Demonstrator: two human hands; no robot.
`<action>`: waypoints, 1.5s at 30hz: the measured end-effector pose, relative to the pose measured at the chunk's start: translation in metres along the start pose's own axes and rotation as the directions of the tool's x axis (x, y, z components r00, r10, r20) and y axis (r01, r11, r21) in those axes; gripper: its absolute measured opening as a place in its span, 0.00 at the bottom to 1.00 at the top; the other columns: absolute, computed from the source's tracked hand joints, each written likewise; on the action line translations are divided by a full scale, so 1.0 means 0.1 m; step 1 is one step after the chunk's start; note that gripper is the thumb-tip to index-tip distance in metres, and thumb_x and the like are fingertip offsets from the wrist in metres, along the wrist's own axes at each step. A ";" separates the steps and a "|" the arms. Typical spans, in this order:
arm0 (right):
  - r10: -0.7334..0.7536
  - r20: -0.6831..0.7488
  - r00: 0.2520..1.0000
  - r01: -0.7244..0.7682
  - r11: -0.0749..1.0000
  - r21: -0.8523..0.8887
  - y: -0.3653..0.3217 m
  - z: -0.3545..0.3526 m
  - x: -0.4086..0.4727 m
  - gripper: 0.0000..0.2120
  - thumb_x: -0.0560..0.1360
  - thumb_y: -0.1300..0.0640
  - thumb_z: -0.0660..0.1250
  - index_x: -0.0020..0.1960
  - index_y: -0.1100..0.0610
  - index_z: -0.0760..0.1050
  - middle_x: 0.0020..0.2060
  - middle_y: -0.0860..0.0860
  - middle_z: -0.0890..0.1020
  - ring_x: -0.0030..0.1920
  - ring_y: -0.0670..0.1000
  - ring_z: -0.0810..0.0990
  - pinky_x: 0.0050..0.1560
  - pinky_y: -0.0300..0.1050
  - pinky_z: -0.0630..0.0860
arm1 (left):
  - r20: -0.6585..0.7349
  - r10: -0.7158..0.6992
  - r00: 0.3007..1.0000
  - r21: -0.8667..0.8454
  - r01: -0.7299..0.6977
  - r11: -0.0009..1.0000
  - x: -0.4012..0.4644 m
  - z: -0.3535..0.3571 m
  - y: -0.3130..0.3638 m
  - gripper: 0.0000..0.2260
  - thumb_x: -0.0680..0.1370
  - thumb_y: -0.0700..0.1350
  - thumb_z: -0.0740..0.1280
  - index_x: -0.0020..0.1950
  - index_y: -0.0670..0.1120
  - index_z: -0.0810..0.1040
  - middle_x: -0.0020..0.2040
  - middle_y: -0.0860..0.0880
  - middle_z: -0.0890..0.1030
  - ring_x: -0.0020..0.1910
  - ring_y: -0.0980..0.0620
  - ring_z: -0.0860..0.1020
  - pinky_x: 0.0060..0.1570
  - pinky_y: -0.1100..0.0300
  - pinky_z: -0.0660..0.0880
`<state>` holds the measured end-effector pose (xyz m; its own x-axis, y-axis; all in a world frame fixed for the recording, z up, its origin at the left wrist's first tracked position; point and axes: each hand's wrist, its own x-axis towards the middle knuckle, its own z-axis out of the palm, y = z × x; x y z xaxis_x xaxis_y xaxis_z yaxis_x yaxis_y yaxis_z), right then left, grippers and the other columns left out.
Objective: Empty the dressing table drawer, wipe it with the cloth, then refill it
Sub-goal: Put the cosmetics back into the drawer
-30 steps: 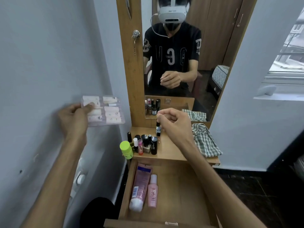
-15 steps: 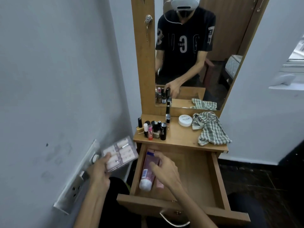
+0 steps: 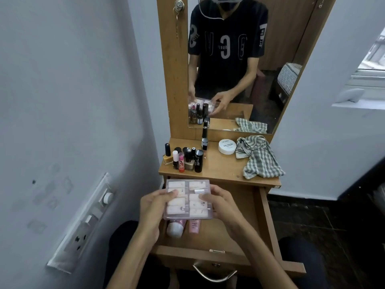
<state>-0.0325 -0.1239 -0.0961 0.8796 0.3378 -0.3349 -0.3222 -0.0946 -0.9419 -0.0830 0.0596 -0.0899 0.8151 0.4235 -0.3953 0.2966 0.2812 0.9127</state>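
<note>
A clear plastic box of false nails [image 3: 188, 200] is held flat over the left half of the open wooden drawer [image 3: 264, 217]. My left hand [image 3: 154, 207] grips its left side and my right hand [image 3: 220, 203] grips its right side. Beneath the box, two pink tubes lie in the drawer: one with a white cap [image 3: 175, 227] and a smaller one [image 3: 194, 226]. On the dressing table top [image 3: 220, 170] stand several small cosmetic bottles [image 3: 185, 159], a tall black bottle [image 3: 205, 137], a white nail polish remover jar [image 3: 227, 146] and a checked cloth [image 3: 259, 159].
The mirror [image 3: 239, 59] rises behind the table top. A grey wall with a switch and socket panel [image 3: 83, 224] is close on the left. The drawer's metal handle [image 3: 214, 275] sticks out toward me. Dark floor lies to the right.
My left hand brought the nail box from beside the wall to over the drawer. My right hand left the pink tubes in the drawer and took hold of the box's right side.
</note>
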 end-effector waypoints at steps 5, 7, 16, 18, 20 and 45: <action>0.139 -0.130 0.982 -0.133 0.990 0.054 0.09 -0.41 0.04 0.11 0.81 0.65 0.67 0.62 0.57 0.80 0.49 0.54 0.90 0.48 0.52 0.90 0.41 0.42 0.84 | 0.158 -0.036 0.987 0.207 0.003 0.978 0.02 0.24 -0.10 0.08 0.79 0.37 0.69 0.54 0.48 0.85 0.44 0.50 0.89 0.44 0.53 0.87 0.45 0.56 0.83; 0.201 -0.192 0.961 -0.197 0.980 0.038 0.18 -0.59 0.09 0.10 0.81 0.65 0.68 0.61 0.58 0.80 0.46 0.53 0.90 0.44 0.52 0.90 0.41 0.43 0.83 | 0.212 -0.056 0.976 0.259 -0.001 0.966 0.05 0.33 -0.14 0.10 0.79 0.36 0.69 0.55 0.49 0.84 0.47 0.50 0.88 0.47 0.54 0.86 0.46 0.60 0.81; 0.324 -0.325 0.889 -0.355 0.934 -0.038 0.42 -0.88 0.33 0.08 0.79 0.69 0.65 0.55 0.60 0.77 0.45 0.57 0.85 0.45 0.55 0.85 0.42 0.50 0.82 | 0.418 -0.033 0.908 0.513 -0.206 0.833 0.26 0.71 -0.43 0.20 0.75 0.37 0.72 0.66 0.50 0.81 0.58 0.55 0.84 0.61 0.57 0.80 0.58 0.64 0.75; 0.276 -0.372 0.886 -0.354 0.921 -0.161 0.46 -0.85 0.45 0.12 0.77 0.64 0.69 0.60 0.60 0.79 0.48 0.56 0.87 0.48 0.56 0.87 0.49 0.55 0.85 | 0.425 -0.014 0.905 0.494 -0.219 0.842 0.26 0.66 -0.39 0.17 0.77 0.35 0.71 0.62 0.51 0.83 0.55 0.54 0.85 0.59 0.58 0.81 0.59 0.61 0.77; 0.185 -0.418 0.889 -0.352 0.860 -0.370 0.47 -0.81 0.52 0.20 0.75 0.56 0.71 0.66 0.56 0.77 0.54 0.54 0.86 0.54 0.56 0.85 0.56 0.52 0.83 | 0.422 0.025 0.906 0.440 -0.229 0.868 0.25 0.53 -0.28 0.15 0.77 0.32 0.68 0.55 0.50 0.85 0.51 0.51 0.87 0.54 0.56 0.84 0.54 0.59 0.81; -0.621 -0.247 0.744 0.289 0.633 -0.718 -0.01 -0.39 0.08 0.07 0.74 0.60 0.76 0.45 0.49 0.83 0.32 0.43 0.82 0.34 0.47 0.81 0.34 0.44 0.78 | -0.249 0.620 0.744 0.319 -0.541 0.778 0.81 -0.23 0.14 0.11 0.77 0.34 0.68 0.40 0.48 0.79 0.35 0.50 0.79 0.36 0.54 0.75 0.38 0.62 0.73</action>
<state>-0.0117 -0.1572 -0.0991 0.9410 0.0787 0.3290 0.3018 -0.6347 -0.7114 -0.0240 0.1179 -0.1115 0.6668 0.7035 0.2459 -0.0517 -0.2854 0.9570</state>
